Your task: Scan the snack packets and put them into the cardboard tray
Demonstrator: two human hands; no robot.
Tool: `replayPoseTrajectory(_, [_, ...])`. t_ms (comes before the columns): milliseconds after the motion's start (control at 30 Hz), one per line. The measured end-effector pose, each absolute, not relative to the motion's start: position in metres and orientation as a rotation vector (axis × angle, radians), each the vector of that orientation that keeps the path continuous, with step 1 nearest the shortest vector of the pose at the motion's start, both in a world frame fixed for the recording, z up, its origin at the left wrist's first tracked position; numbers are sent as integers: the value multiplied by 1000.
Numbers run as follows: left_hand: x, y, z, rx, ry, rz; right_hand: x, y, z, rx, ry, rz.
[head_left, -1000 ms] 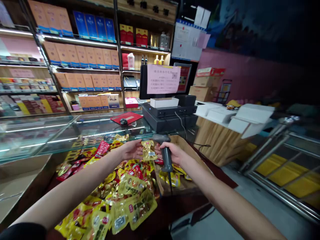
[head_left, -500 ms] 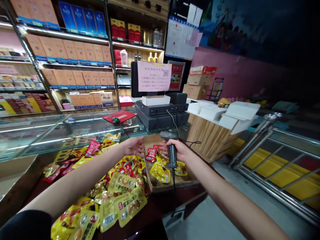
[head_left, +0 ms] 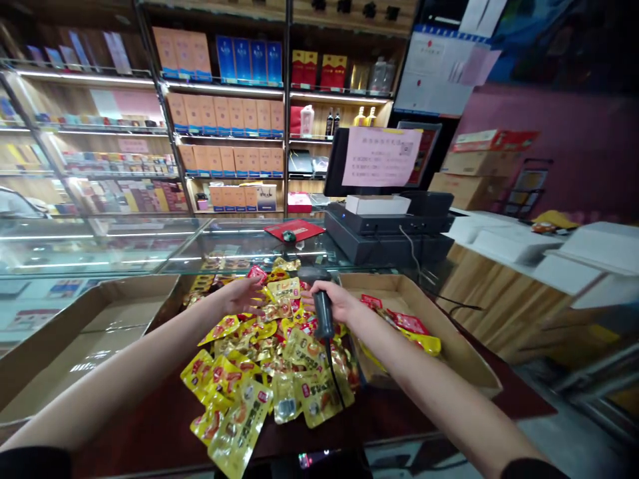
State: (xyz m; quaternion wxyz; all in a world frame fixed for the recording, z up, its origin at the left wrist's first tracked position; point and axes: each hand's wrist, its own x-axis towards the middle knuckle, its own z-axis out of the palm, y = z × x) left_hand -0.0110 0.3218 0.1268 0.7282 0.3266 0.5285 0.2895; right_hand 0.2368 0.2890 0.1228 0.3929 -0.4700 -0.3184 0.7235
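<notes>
My right hand (head_left: 338, 303) is wrapped round the grip of a dark grey barcode scanner (head_left: 324, 318). The scanner's head points left, and its cord hangs down over the snack packets. Facing it, my left hand (head_left: 243, 295) is held above the packets with its fingers apart and nothing visible in them. Below both hands spreads a heap of shiny yellow, gold and red snack packets (head_left: 304, 349). Just right of the heap, a shallow cardboard box (head_left: 462, 336) contains several red and yellow packets (head_left: 407, 324), partly hidden by my right forearm.
A second shallow cardboard box (head_left: 117, 319) stands on the left. Behind the heap runs a glass counter (head_left: 232, 229) with a red mouse pad (head_left: 307, 230) and a black cash register (head_left: 387, 236). Stocked shelves line the back, and a metal railing (head_left: 589, 386) is at right.
The view has turned left. My right hand has carried the scanner from over the right-hand box to over the heap. My left hand has also shifted left, away from that box.
</notes>
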Motion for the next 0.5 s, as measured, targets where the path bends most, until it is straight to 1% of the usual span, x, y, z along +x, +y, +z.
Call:
replayPoseTrajectory(167, [-37,317,98,674,1178,625,202,303,105,-1193,-796,1952])
replayPoseTrajectory(333, [-38,320,81,666,1166,628,191,313,89,-1428,-809,1824])
replayPoseTrajectory(500, [-29,325,69,678,1194,661,180,318,77,-1496,-834,1705])
